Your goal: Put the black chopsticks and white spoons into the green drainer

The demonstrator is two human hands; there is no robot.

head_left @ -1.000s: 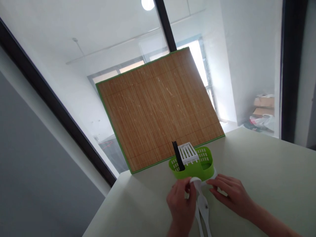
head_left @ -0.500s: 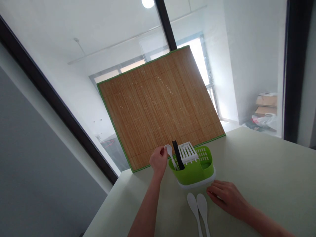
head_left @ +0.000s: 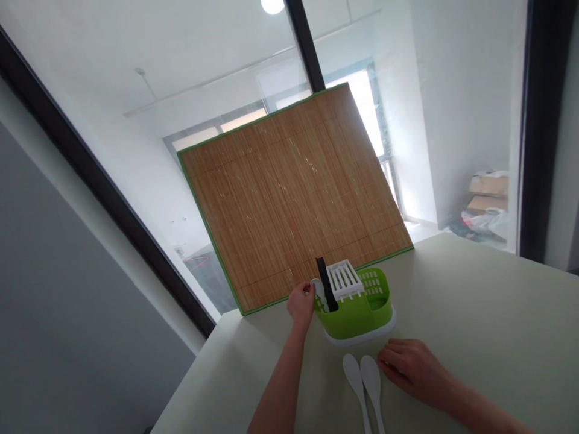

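Note:
A green basket (head_left: 353, 320) with a white base stands on the table. Black chopsticks (head_left: 326, 283) and a white slatted rack (head_left: 345, 278) are in it. My left hand (head_left: 302, 303) pinches the bowl of a white spoon (head_left: 319, 291), whose lower part is inside the basket's left compartment. On the table in front of the basket lie two white spoons, the left one (head_left: 353, 369) beside the right one (head_left: 371, 375). My right hand (head_left: 414, 369) rests on the table just right of them, its fingers close together; whether it holds anything is hidden.
Behind the basket, a bamboo mat (head_left: 289, 199) with a green edge leans against the glass. The pale table (head_left: 488, 313) extends to the right. Beyond the glass are cardboard boxes (head_left: 488, 185) and plastic bags.
My left hand has moved down and right, and the spoon in it sits lower in the basket. My right hand has shifted slightly down.

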